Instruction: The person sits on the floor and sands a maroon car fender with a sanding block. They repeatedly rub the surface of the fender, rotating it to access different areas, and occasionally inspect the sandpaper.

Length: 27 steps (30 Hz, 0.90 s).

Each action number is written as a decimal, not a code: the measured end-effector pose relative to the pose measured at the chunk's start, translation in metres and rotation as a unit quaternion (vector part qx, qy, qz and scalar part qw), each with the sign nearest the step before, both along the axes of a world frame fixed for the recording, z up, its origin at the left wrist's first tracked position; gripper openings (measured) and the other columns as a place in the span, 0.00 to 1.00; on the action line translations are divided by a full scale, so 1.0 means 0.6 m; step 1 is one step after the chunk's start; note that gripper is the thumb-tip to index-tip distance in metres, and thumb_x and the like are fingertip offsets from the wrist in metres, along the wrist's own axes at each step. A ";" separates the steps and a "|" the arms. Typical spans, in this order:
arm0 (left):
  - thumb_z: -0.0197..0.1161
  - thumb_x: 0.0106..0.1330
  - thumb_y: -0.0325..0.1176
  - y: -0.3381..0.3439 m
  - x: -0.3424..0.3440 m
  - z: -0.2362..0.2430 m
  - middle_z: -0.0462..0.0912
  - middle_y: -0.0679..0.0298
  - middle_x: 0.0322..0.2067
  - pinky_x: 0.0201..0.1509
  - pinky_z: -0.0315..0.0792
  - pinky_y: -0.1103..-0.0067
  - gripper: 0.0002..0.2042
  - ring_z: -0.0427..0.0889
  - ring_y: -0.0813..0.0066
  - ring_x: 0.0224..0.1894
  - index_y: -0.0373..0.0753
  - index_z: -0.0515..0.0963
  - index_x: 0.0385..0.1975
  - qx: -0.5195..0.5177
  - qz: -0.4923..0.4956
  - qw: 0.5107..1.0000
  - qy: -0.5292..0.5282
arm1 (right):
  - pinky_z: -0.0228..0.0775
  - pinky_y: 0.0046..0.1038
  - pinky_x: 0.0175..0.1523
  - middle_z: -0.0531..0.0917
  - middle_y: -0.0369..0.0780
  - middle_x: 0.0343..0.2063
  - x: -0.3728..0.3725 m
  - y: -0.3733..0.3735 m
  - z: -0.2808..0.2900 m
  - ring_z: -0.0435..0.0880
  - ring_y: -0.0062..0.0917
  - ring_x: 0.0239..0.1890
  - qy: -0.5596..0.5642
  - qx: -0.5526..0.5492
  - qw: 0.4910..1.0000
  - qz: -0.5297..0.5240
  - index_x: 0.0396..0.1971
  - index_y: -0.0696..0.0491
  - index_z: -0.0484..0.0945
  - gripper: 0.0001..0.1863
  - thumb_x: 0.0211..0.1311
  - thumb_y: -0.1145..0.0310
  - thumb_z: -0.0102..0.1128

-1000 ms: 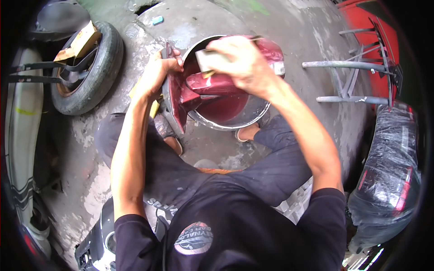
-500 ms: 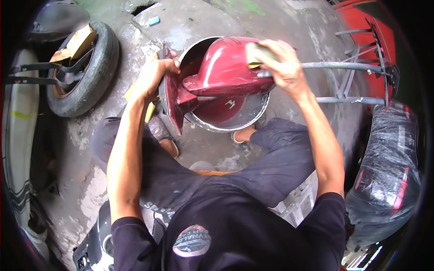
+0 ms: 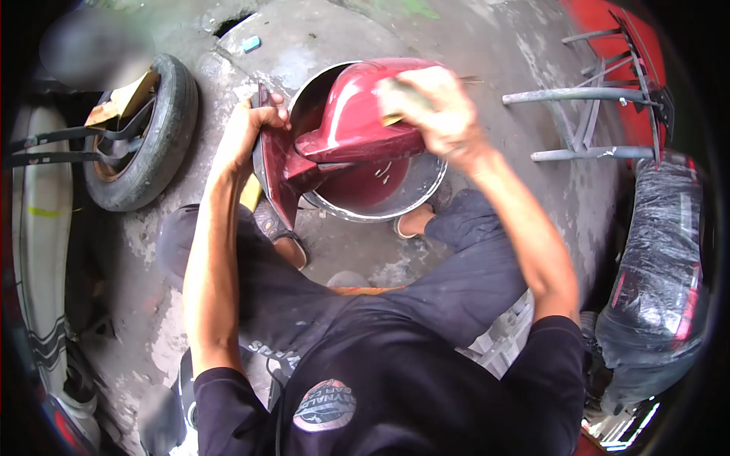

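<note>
A glossy dark red car side mirror [image 3: 353, 106] lies on its side over a round bucket [image 3: 380, 216] between my feet. My left hand [image 3: 255, 125] is closed round the mirror's flat mounting base, with the thumb over its upper edge. My right hand [image 3: 445, 114], blurred by motion, presses a pale block-like pad [image 3: 397, 102] with a yellowish edge against the top of the mirror housing. The fingers wrap over the pad, so most of it is hidden. Inside the bucket the wall looks grey and a red area shows below the mirror.
On the left stand a tire [image 3: 144, 144] with a wood block [image 3: 125, 99] and black straps, and a long pale panel [image 3: 47, 205]. A grey metal stand [image 3: 582, 95] is on the right, above a plastic-wrapped part [image 3: 658, 251]. A small blue object [image 3: 251, 44] lies on the concrete floor.
My right hand has slid the pad leftward over the mirror housing. The mirror and my left hand sit slightly farther left in the picture, and the whole view has shifted a little.
</note>
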<state>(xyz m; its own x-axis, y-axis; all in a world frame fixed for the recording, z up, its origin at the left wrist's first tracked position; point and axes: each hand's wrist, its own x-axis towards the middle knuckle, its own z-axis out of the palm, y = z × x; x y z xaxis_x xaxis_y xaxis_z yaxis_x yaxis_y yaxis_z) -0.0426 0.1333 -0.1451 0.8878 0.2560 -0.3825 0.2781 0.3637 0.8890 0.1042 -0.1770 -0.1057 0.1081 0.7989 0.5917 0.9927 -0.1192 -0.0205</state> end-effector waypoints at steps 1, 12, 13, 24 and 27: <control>0.60 0.55 0.24 0.000 0.004 0.002 0.82 0.60 0.36 0.50 0.79 0.73 0.23 0.84 0.67 0.39 0.32 0.72 0.54 -0.009 0.000 1.000 -0.004 | 0.74 0.41 0.65 0.87 0.41 0.54 -0.033 0.038 -0.014 0.83 0.37 0.56 0.000 0.005 1.000 0.012 0.55 0.46 0.88 0.23 0.57 0.72 0.68; 0.63 0.53 0.23 0.009 0.007 -0.019 0.82 0.61 0.33 0.44 0.79 0.73 0.20 0.83 0.69 0.35 0.33 0.74 0.49 0.021 -0.001 1.000 -0.011 | 0.72 0.44 0.67 0.85 0.43 0.56 -0.021 0.043 -0.002 0.83 0.40 0.56 -0.009 -0.026 1.000 0.008 0.54 0.47 0.88 0.22 0.59 0.74 0.64; 0.63 0.53 0.23 0.010 0.008 -0.017 0.82 0.61 0.33 0.44 0.79 0.73 0.20 0.83 0.69 0.35 0.33 0.74 0.48 0.028 -0.003 1.000 -0.006 | 0.70 0.44 0.68 0.84 0.43 0.56 -0.049 0.091 -0.009 0.83 0.40 0.56 0.000 -0.023 1.000 0.016 0.54 0.48 0.87 0.22 0.59 0.75 0.63; 0.61 0.55 0.24 0.014 0.007 -0.039 0.83 0.63 0.34 0.50 0.77 0.76 0.20 0.82 0.71 0.39 0.33 0.75 0.50 0.063 -0.018 0.997 -0.032 | 0.72 0.45 0.66 0.85 0.43 0.57 -0.046 0.095 0.006 0.82 0.41 0.58 -0.012 -0.079 0.997 0.013 0.49 0.47 0.89 0.19 0.56 0.76 0.66; 0.62 0.55 0.24 0.018 0.001 -0.043 0.82 0.63 0.33 0.49 0.77 0.76 0.19 0.82 0.72 0.39 0.33 0.75 0.49 0.088 -0.008 0.996 -0.026 | 0.73 0.45 0.65 0.84 0.43 0.57 -0.073 0.160 0.015 0.82 0.40 0.59 0.009 -0.103 0.994 0.047 0.48 0.49 0.87 0.19 0.55 0.77 0.66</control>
